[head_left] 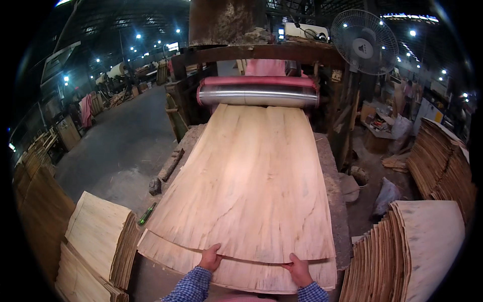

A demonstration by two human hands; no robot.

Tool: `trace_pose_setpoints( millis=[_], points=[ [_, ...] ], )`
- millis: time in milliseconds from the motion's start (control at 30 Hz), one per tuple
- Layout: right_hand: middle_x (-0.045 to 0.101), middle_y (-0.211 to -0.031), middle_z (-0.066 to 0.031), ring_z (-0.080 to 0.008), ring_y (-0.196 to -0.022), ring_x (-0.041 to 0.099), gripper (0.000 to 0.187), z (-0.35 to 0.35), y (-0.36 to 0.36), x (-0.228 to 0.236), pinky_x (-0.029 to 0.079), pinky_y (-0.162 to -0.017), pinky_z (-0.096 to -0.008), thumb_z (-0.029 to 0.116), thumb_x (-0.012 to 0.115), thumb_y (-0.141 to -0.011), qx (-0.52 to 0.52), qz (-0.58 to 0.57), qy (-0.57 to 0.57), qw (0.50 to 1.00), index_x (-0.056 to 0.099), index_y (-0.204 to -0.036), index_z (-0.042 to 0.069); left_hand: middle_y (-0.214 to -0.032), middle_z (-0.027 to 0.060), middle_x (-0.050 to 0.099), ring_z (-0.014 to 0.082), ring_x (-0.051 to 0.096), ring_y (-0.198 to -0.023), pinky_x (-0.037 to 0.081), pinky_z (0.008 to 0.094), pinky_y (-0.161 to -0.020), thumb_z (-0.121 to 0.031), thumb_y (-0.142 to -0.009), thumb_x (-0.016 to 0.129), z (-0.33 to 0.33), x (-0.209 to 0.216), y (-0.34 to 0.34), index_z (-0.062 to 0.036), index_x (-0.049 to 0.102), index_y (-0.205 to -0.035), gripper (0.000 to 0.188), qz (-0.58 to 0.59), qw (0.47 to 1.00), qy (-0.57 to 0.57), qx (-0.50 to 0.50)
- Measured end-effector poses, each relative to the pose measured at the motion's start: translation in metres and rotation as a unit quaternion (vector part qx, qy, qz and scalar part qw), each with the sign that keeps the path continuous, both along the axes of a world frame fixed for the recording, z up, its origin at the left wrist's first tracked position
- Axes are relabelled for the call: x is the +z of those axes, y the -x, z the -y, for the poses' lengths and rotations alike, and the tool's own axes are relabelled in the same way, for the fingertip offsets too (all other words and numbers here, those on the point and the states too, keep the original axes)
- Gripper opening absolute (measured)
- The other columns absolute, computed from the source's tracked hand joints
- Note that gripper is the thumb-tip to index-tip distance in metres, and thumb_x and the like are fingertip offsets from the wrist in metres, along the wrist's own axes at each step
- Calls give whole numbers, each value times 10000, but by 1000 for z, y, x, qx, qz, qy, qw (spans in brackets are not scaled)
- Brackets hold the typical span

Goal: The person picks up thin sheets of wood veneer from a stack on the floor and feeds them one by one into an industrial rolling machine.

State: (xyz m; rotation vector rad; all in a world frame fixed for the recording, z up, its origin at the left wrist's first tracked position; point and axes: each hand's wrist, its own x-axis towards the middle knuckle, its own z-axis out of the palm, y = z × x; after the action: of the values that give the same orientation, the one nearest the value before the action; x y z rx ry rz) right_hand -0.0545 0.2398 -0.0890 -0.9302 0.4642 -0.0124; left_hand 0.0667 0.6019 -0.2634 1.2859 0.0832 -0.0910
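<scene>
A large pale wood veneer sheet [251,186] stretches from my hands to the rollers of a machine. My left hand [210,257] grips its near edge left of the middle, thumb on top and fingers hidden beneath. Farther right, my right hand [299,270] pinches the same edge in the same way. Under it lies another veneer sheet [246,274], whose near strip sticks out below my hands. At the far end, the top sheet reaches a shiny metal roller [256,94] with a pink-red roller [256,80] just above it.
Veneer stacks stand at the left [100,231] and right [427,241]. A green-handled tool [147,214] lies beside the sheets' left edge, near a dark block [155,186]. A caged fan [364,43] is mounted at the machine's upper right. Grey floor [126,131] extends to the left.
</scene>
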Motion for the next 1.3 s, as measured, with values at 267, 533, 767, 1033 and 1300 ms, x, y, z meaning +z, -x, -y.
trace_pose_setpoints(
  millis=[267,533,767,1033,1300],
  points=[
    [601,-1108,-173,-274,-951,635,356,2,5,3,565,-814,-396,161,559,-938,-18,-11,2,1000,514,-1145,-125,-1113,117,640,227,618,-1035,517,352,-880,-63,-904,562,47,143,34,72,570,-1121,256,-194,964,177,49],
    [614,-1150,-160,-283,-1005,637,320,4,5,-14,553,-831,-449,120,530,-949,1,0,23,1000,490,-1219,-47,-1122,89,619,198,588,-1061,492,313,-903,-46,-906,549,20,55,22,47,567,-1139,251,-64,998,27,-11],
    [610,-1157,-158,-284,-1003,636,336,3,5,-7,549,-828,-449,115,527,-949,-22,-1,-8,1000,473,-1237,-50,-1124,86,616,177,579,-1056,489,300,-889,-64,-909,555,40,112,31,39,578,-1128,243,-200,958,200,34],
    [578,-1207,-169,-292,-1029,624,376,7,7,-9,546,-856,-454,96,522,-949,-4,-12,-1,1000,434,-1285,-50,-1144,85,615,180,578,-1070,488,302,-901,-70,-921,543,44,127,37,34,574,-1150,254,-200,965,168,33],
    [585,-1167,-149,-267,-1007,615,353,2,7,-5,536,-829,-416,114,540,-933,-24,-15,-6,1000,467,-1241,-44,-1177,90,600,181,559,-1104,466,311,-943,-81,-920,542,36,106,36,26,549,-1186,287,-160,980,120,4]
  ],
)
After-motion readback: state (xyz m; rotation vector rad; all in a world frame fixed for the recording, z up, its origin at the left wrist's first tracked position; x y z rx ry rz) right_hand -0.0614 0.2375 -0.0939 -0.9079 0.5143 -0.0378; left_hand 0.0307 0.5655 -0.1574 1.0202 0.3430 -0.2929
